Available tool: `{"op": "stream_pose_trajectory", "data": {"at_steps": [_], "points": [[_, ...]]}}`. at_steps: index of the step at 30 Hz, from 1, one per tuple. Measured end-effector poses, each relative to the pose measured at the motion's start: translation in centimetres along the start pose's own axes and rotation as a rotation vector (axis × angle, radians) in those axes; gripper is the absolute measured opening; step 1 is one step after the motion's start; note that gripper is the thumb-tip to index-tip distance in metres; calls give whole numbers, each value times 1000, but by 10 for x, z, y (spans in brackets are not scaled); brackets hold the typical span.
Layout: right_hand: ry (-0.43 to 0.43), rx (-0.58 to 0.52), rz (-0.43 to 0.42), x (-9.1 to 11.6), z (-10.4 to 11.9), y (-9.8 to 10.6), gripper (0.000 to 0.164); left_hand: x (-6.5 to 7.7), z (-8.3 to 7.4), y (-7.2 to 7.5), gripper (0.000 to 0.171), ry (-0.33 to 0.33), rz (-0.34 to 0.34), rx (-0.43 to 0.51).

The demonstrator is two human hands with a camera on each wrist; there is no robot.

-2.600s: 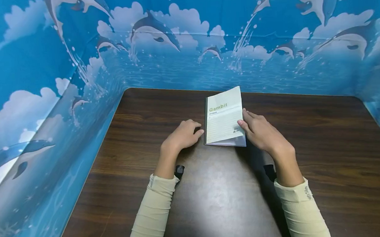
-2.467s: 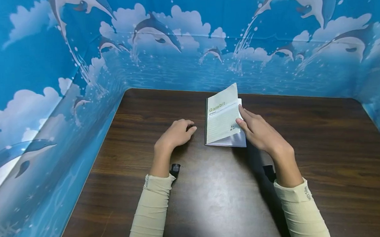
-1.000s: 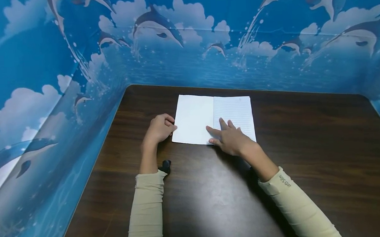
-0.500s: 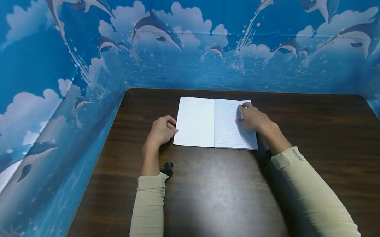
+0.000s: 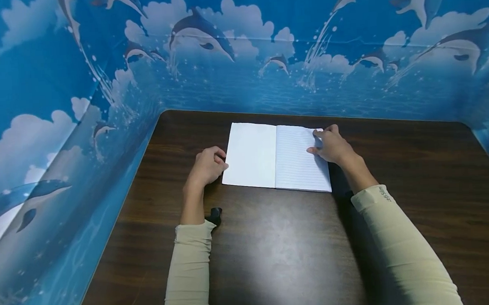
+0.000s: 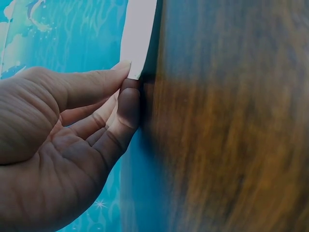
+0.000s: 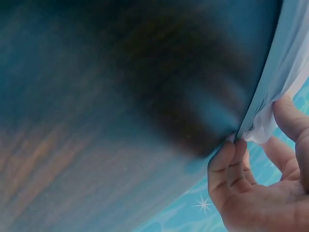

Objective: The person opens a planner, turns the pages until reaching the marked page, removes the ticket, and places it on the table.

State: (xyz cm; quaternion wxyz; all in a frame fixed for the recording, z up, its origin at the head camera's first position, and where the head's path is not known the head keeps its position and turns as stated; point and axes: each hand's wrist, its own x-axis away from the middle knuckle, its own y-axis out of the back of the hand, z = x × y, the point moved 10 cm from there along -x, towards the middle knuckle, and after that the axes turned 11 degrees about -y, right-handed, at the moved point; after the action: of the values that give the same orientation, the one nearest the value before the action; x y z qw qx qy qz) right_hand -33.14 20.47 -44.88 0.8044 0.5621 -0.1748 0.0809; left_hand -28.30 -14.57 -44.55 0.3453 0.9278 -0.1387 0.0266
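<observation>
"Notebook [image 5: 275, 157] first: lying where?"

"Lying open on the desk [image 5: 274, 260], near the far edge, showing a plain white page [image 5: 250, 156] on the left and a lined page [image 5: 296, 161] on the right."

"Doing what with the left hand [image 5: 207, 165]?"

"Pinching the outer left edge between thumb and fingers."

"And with the right hand [image 5: 334, 145]?"

"Gripping the opposite edge near the upper right corner, rumpling the paper there."

"Seeing what beyond?"

"Seeing a blue dolphin-print backdrop [image 5: 233, 89]."

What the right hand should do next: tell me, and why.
Probably ease up the lined page by its far right corner and start turning it leftward: the right hand holds the open notebook near that corner, while the left hand pinches the opposite edge, which should steady it.
</observation>
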Motion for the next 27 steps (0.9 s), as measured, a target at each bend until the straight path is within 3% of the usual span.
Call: {"op": "stream_pose_trajectory", "data": {"at_steps": [9, 14, 19, 23, 27], "points": [[39, -41, -18, 5, 2, -2, 64, 1, 2, -1, 28, 25, 7, 9], [9, -115, -27, 5, 1, 2, 70, 0, 2, -1, 28, 26, 2, 12], [-106, -319, -17, 1, -21, 6, 71, 1, 4, -1, 28, 37, 1, 16], [-240, -515, 9, 0, -46, 3, 55, 1, 2, 0, 28, 31, -4, 16], [-259, -632, 13, 2, -57, 4, 37, 1, 2, 0, 28, 33, -6, 15]]}}
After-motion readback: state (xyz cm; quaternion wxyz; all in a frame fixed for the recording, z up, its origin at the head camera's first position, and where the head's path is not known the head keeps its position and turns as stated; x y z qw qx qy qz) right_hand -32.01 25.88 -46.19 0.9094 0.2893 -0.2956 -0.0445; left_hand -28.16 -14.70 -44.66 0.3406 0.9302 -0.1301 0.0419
